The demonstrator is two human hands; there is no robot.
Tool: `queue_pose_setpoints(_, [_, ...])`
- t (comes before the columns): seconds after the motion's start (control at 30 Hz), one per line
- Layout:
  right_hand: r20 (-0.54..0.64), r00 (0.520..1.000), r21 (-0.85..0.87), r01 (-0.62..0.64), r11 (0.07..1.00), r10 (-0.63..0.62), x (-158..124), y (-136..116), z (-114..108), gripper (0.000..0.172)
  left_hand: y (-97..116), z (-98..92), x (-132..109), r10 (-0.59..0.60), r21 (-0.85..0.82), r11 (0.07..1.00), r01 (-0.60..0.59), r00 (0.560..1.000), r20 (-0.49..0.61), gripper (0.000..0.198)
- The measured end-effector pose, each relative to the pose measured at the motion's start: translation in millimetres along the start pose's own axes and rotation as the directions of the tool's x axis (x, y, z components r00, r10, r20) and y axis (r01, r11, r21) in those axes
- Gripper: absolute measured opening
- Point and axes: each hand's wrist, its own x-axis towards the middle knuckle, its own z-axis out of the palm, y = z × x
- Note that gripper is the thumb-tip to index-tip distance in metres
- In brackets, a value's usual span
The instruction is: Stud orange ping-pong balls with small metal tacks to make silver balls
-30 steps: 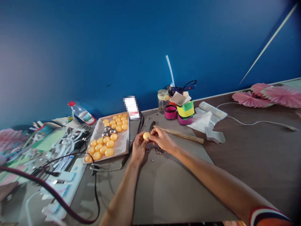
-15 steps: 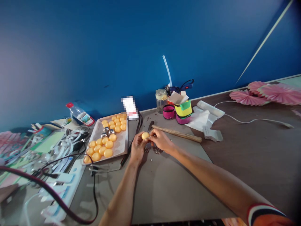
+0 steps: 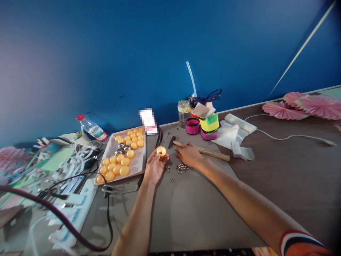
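My left hand (image 3: pixel 156 165) has its fingers closed around a glossy yellow-orange round piece (image 3: pixel 161 151), raised a little above the table. A small dark spot shows on the side of that piece facing me. My right hand (image 3: pixel 189 155) reaches over the handle of a hammer (image 3: pixel 214 154) just behind its dark head, with its fingers spread. Whether those fingers touch the handle cannot be made out. Just below the hands lies a cluster of small shiny metal bits (image 3: pixel 182 168), with a few more scattered to its left.
On the left, a tray (image 3: pixel 138 161) holds several yellow-orange rounds and silver ones. Beyond it lies a plastic bottle (image 3: pixel 93 129). Tangled cables and a white power strip (image 3: pixel 77 209) crowd the left side. A glass jar (image 3: pixel 184 113) and colourful fabric containers (image 3: pixel 209 124) stand by the wall.
My right hand has left the yellow-orange piece and moved right, over the hammer handle. My left hand has shifted slightly left and turned the piece so its dark spot shows.
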Motion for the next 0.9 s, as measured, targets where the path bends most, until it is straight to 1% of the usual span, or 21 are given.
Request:
queue_pose_setpoints(0.03, [0.033, 0.999, -0.062, 0.02, 0.998, -0.018, 0, 0, 2, 0.021, -1, 0.1, 0, -0.006, -0.011, 1.0, 0.006, 1.0, 0.002, 0.034])
queue_pose_setpoints(0.1, [0.058, 0.998, -0.119, 0.044, 0.992, -0.037, 0, 1, 4, 0.021, -1, 0.7, 0, -0.02, -0.027, 0.999, 0.02, 1.0, 0.012, 0.034])
queue_pose_setpoints(0.2, [0.039, 0.998, -0.114, 0.049, 0.992, -0.045, 1, 2, 5, 0.021, -2, 1.4, -1, -0.037, -0.029, 0.999, 0.037, 0.999, 0.023, 0.035])
queue_pose_setpoints(0.3, [0.018, 0.999, -0.072, 0.036, 0.997, -0.034, 1, 3, 6, 0.019, -1, 2.5, -1, -0.033, -0.024, 0.999, 0.034, 0.999, 0.018, 0.036])
queue_pose_setpoints(0.37, [-0.031, 0.999, -0.008, 0.018, 1.0, -0.018, 1, 3, 7, 0.018, -1, 3.6, -1, -0.025, -0.025, 0.999, 0.026, 1.0, 0.014, 0.037])
queue_pose_setpoints(0.4, [-0.074, 0.997, 0.041, 0.016, 0.999, -0.013, 0, 2, 8, 0.017, -1, 4.1, -1, -0.022, -0.026, 0.999, 0.023, 1.0, 0.014, 0.038])
queue_pose_setpoints(0.43, [-0.129, 0.992, 0.1, 0.023, 0.995, -0.01, 0, 1, 8, 0.017, -1, 4.6, -1, -0.02, -0.027, 0.999, 0.021, 1.0, 0.016, 0.039])
queue_pose_setpoints(0.5, [-0.244, 0.97, 0.235, 0.075, 0.969, -0.016, -1, -3, 9, 0.016, -1, 4.8, -1, -0.022, -0.027, 0.999, 0.023, 0.999, 0.029, 0.039])
queue_pose_setpoints(0.57, [-0.315, 0.949, 0.382, 0.139, 0.914, -0.013, -1, -8, 9, 0.015, -2, 3.8, 0, -0.029, -0.025, 0.999, 0.03, 0.999, 0.043, 0.039])
queue_pose_setpoints(0.6, [-0.317, 0.948, 0.463, 0.153, 0.873, 0.002, -2, -12, 8, 0.013, -2, 3.0, 0, -0.031, -0.023, 0.999, 0.032, 0.998, 0.045, 0.038])
queue_pose_setpoints(0.67, [-0.26, 0.964, 0.641, 0.127, 0.757, 0.059, -3, -20, 6, 0.009, -4, 1.2, 1, -0.029, -0.019, 0.999, 0.03, 0.999, 0.04, 0.038])
queue_pose_setpoints(0.73, [-0.179, 0.975, 0.796, 0.064, 0.602, 0.133, -4, -27, 3, 0.003, -6, -0.2, 2, -0.018, -0.01, 1.0, 0.018, 0.999, 0.035, 0.039])
queue_pose_setpoints(0.8, [-0.121, 0.979, 0.882, 0.031, 0.471, 0.162, -4, -33, -2, 0.007, -7, -0.7, 2, -0.006, 0.006, 1.0, 0.006, 0.999, 0.035, 0.041])
queue_pose_setpoints(0.9, [-0.08, 0.988, 0.928, 0.024, 0.373, 0.134, -5, -37, -8, 0.012, -7, -0.3, 2, 0.005, 0.027, 1.0, -0.006, 0.999, 0.041, 0.044])
